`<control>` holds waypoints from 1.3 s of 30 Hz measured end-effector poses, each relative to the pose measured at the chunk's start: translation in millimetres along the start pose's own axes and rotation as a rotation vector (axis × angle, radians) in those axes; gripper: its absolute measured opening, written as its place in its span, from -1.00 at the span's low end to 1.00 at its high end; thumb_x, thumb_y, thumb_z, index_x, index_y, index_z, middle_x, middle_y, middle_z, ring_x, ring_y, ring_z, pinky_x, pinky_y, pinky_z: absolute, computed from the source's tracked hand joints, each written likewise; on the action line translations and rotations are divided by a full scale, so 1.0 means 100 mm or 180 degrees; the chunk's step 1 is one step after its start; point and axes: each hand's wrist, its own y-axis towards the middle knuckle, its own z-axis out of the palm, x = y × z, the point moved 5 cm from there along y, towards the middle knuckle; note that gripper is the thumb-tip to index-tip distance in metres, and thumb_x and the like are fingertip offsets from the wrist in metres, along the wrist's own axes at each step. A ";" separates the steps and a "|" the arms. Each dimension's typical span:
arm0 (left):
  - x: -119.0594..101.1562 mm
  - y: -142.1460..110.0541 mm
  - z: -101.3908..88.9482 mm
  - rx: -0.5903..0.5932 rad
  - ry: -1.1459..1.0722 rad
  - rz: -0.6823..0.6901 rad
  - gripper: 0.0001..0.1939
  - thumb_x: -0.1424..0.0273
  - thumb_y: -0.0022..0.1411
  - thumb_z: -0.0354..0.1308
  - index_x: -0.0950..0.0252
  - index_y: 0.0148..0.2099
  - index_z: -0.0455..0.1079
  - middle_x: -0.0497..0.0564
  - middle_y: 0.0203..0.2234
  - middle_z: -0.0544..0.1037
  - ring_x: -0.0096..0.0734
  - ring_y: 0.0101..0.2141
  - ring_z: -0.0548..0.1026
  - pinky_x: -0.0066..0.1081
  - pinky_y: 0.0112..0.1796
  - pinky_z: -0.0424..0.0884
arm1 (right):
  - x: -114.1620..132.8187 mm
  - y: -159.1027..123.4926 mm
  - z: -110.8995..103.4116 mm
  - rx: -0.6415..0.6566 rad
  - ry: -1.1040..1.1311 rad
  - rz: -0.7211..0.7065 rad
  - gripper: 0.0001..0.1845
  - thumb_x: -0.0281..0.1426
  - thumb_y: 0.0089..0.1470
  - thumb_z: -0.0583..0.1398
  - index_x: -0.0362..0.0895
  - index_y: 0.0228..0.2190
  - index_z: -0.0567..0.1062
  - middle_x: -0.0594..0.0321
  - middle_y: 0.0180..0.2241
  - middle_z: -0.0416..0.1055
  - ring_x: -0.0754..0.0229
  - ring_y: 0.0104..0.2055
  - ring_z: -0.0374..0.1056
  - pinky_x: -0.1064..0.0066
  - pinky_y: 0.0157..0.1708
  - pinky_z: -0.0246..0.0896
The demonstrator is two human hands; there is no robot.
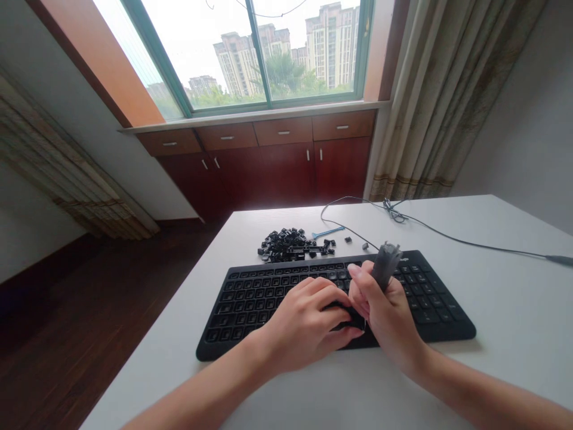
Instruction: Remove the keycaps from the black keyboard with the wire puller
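A black keyboard point(250, 298) lies on the white table, its left part stripped down to bare key sockets and its right part still carrying keycaps. My right hand point(387, 313) is closed around the dark grey handle of a keycap puller point(385, 266). The brush-like end of the handle points up, and a thin wire shows below my fist, close to the keys. My left hand point(308, 319) rests over the middle of the keyboard, fingers bent and apart, with the fingertips beside the wire. The keys under both hands are mostly hidden.
Behind the keyboard is a heap of loose black keycaps point(282, 245), with a blue plastic pry tool point(328, 232) beside it. Single keycaps lie to the right. A thin cable point(430, 226) runs across the table point(514, 298) to the right edge.
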 end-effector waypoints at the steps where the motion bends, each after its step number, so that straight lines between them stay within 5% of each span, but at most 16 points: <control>1: 0.00 0.00 0.00 -0.0008 0.0019 -0.0005 -0.77 0.19 0.37 0.24 0.20 -0.24 0.59 0.00 -0.22 0.65 -0.36 -0.21 0.56 -0.32 -0.13 0.50 | 0.01 -0.03 0.01 0.0026 -0.0106 -0.0060 -0.47 -0.15 0.25 0.24 -0.08 -0.63 0.19 0.42 -0.66 0.09 0.33 -0.59 0.00 0.41 -0.55 0.00; 24: 0.05 -0.03 0.02 0.0019 0.0164 -0.0030 -0.65 0.08 0.36 0.23 0.21 -0.31 0.62 0.02 -0.25 0.63 -0.37 -0.27 0.53 -0.34 -0.19 0.49 | 0.04 0.02 -0.02 -0.0171 0.0418 0.0215 -0.46 -0.21 0.19 0.30 -0.07 -0.64 0.16 0.45 -0.69 0.03 0.34 -0.63 -0.09 0.37 -0.61 -0.14; 39: 0.03 -0.01 0.01 -0.0218 -0.0058 -0.0049 -0.73 0.18 0.30 0.31 0.22 -0.37 0.61 -0.04 -0.27 0.64 -0.40 -0.29 0.53 -0.36 -0.21 0.51 | 0.01 -0.04 -0.02 -0.0165 0.0478 0.0077 -0.45 -0.24 0.23 0.28 -0.08 -0.66 0.16 0.45 -0.70 0.03 0.33 -0.63 -0.09 0.33 -0.58 -0.16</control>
